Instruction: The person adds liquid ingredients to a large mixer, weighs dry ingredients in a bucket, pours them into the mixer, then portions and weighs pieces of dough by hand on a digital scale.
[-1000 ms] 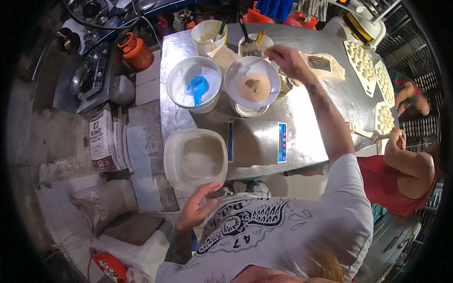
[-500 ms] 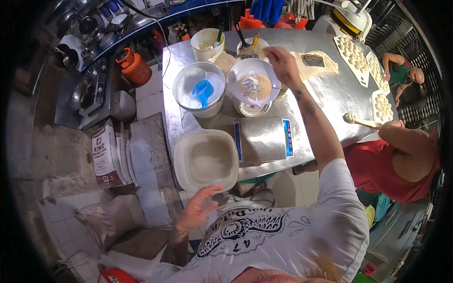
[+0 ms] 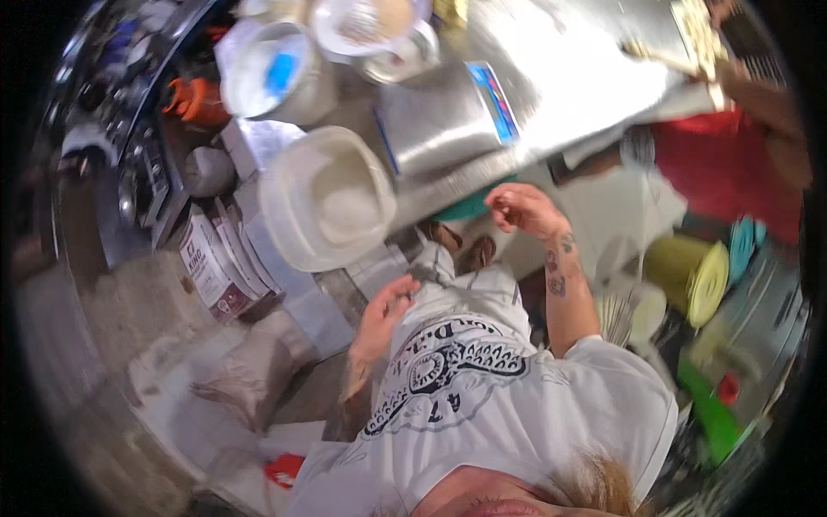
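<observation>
My left hand [image 3: 385,317] hangs in front of my shirt, close below the white square tub [image 3: 276,215]. Its fingers are loosely bent and apart, and I see nothing in it. My right hand [image 3: 527,211] is held off the near edge of the steel table, its fingers half curled with a gap between them and no object showing. Some white powder lies in the tub. Behind it stand a bucket [image 3: 314,90] with a blue scoop [image 3: 281,74] inside and a white bowl [image 3: 332,30] of pale powder. A steel-topped scale [image 3: 435,116] rests beside the tub.
A person in red [image 3: 715,172] works at the table's right, near a tray of dough pieces [image 3: 696,34]. Flour sacks [image 3: 211,263] stand on the left, with an orange gas cylinder [image 3: 196,102] beyond. A yellow-green bin [image 3: 689,271] is at the right.
My right hand has drawn back from beside the bowl to my body side of the table. My left hand has moved slightly up and right. The view has swung downward and blurred.
</observation>
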{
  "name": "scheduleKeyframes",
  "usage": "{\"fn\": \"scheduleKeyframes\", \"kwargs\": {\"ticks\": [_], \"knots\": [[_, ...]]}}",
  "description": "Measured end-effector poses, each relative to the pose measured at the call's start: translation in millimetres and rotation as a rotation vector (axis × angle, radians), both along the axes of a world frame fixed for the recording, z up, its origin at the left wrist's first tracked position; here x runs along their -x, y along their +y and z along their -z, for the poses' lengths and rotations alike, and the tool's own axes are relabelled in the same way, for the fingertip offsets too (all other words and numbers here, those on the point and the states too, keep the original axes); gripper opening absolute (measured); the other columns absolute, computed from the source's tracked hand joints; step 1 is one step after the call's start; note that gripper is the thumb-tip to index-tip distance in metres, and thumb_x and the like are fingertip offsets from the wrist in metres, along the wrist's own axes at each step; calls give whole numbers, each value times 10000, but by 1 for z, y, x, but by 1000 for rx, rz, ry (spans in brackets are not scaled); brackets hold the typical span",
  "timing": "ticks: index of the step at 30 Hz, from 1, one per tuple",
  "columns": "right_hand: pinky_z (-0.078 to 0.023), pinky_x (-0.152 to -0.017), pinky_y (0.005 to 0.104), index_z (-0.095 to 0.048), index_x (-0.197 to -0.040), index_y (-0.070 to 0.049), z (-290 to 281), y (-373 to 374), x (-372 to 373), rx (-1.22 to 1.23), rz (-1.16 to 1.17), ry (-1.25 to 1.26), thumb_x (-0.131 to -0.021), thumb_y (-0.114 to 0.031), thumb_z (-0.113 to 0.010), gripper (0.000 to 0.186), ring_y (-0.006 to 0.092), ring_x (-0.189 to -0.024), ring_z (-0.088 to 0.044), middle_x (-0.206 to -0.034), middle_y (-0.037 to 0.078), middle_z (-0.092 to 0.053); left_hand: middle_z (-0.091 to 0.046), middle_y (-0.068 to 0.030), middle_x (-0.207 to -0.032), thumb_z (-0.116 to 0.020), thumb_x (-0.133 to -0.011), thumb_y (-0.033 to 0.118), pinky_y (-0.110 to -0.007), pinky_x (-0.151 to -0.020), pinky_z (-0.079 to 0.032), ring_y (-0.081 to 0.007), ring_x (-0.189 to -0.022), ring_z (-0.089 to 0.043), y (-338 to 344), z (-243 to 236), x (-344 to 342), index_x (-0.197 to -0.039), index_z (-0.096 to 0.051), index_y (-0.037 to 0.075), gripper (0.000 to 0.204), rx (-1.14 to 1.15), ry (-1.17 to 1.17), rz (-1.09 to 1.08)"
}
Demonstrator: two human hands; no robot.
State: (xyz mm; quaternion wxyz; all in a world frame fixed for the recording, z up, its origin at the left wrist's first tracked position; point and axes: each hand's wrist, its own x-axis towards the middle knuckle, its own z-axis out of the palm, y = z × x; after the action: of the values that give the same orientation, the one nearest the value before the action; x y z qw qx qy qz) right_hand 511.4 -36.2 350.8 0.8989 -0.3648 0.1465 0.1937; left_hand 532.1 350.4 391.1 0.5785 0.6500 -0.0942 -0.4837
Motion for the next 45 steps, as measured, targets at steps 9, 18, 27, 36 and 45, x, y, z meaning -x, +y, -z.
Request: {"fn": "scheduleKeyframes", "kwargs": {"ticks": [9, 18, 27, 36, 45], "knots": [[-441, -1033, 422, -432, -1425, 44, 314, 36, 83, 850, 541, 808, -807, -587, -704, 924, 357, -1231, -557, -1363, 248, -548, -430, -109, -1485, -546, -1025, 307, -373, -1048, -425, -202, -1308, -461, -81, 252, -26, -1472, -391, 55, 536, -528, 454, -109], [-444, -1037, 404, -429, -1350, 148, 367, -23, 2, 634, 590, 511, -690, -601, -809, 1068, 360, -1227, -566, -1320, 302, -559, -296, -96, -1551, -404, -1066, 191, -450, -1071, -457, -283, -1402, -274, -53, 418, -92, -1531, -349, 214, 468, -224, 161, 134], [-430, -1074, 407, -483, -1366, 102, 332, 70, 69, 460, 783, 446, -783, -498, -783, 888, 340, -1220, -572, -1326, 259, -577, -438, -40, -1464, -458, -1062, 347, -340, -1037, -499, -201, -1351, -403, -4, 398, -69, -1452, -429, 89, 468, -269, 332, -98], [-441, -1031, 377, -497, -1310, 86, 329, 205, 114, 114, 1038, 926, -816, -339, -795, 717, 303, -1148, -580, -1225, 201, -609, -549, -55, -1275, -669, -966, 264, -420, -893, -582, -205, -1133, -557, -42, 351, -36, -1216, -496, 78, 357, -543, 415, -390], [-465, -747, 411, -615, -939, 22, 300, 117, 103, 916, 1245, 923, -798, -453, -794, 527, 303, -789, -562, -845, 137, -599, -471, -71, -1291, -614, -991, 317, -405, -875, -604, -247, -1154, -522, -77, 280, 5, -1242, -464, 51, 396, -673, 327, -373]]}}
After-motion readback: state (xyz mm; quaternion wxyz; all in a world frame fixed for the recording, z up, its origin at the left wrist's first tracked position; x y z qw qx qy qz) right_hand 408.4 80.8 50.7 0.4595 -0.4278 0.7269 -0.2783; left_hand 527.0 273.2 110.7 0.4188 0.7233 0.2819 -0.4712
